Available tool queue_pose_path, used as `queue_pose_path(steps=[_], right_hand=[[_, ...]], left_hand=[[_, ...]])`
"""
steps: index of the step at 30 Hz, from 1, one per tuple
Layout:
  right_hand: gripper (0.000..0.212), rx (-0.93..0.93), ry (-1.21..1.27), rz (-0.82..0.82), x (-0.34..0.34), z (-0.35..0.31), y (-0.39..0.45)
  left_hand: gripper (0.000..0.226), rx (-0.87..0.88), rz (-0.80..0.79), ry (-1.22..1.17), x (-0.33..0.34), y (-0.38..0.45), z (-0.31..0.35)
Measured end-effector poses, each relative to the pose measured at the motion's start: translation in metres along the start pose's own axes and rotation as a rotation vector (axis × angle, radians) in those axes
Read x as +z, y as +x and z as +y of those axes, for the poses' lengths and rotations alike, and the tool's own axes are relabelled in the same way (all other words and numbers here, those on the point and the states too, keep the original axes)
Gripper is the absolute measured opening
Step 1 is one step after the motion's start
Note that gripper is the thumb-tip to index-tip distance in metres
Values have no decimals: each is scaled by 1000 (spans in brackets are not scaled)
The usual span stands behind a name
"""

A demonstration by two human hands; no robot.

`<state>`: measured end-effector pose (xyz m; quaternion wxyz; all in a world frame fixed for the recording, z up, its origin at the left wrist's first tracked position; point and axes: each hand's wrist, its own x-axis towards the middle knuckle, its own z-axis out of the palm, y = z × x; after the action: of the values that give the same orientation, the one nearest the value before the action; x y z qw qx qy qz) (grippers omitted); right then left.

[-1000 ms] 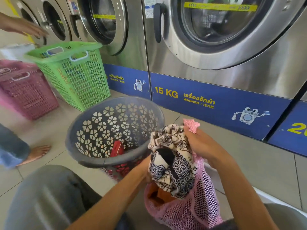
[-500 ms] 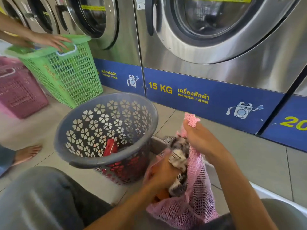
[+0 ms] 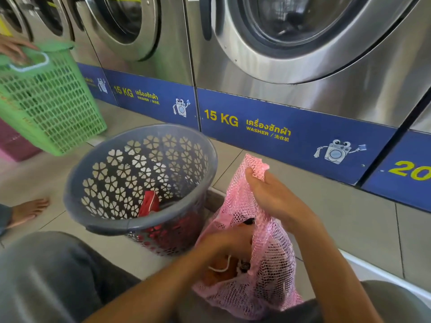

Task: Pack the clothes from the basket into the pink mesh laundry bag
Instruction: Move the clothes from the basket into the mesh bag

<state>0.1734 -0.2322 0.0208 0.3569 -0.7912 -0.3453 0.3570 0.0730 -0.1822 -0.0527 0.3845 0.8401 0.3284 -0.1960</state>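
— Left hand [image 3: 224, 248] is smeared with motion blur at the mouth of the pink mesh bag [image 3: 268, 264]; what its fingers grip is anyone's guess.

— And the clothes inside?

— Just orange and dark shapes behind the mesh. The red garment [image 3: 149, 203] is half hidden by the grey basket [image 3: 112, 220] rim, and the green basket [image 3: 46, 106] is blurred, cut by the left edge.

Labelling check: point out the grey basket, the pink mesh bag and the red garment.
grey basket [image 3: 112, 226]: head view, near rim.
pink mesh bag [image 3: 275, 257]: head view, right side wall.
red garment [image 3: 149, 203]: head view, fold inside basket.
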Motion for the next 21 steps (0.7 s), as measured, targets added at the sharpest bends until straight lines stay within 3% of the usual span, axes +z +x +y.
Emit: queue_pose_path(steps=[1,3,8,11,13,18,21], right_hand=[[64,-3,-3,-2,0,0,0],[64,0,2,-4,2,-1,0],[62,-13,-4,-21,9,-7,0],[61,-31,-35,-49,16,-14,1],[59,-41,-75,-71,22,-17,3],[59,-47,-144,-119,38,-24,14],[59,-57,-139,-154,51,-25,24]], left_hand=[[27,112,-17,14,-17,1,-1],[34,181,7,31,-43,-4,-6],[25,195,214,-278,-118,-26,-37],[21,159,419,-306,-147,-27,-61],[19,104,474,-313,-157,-18,-82],[21,-30,453,-145,-156,17,-145],[24,-90,259,124,-136,44,-179]])
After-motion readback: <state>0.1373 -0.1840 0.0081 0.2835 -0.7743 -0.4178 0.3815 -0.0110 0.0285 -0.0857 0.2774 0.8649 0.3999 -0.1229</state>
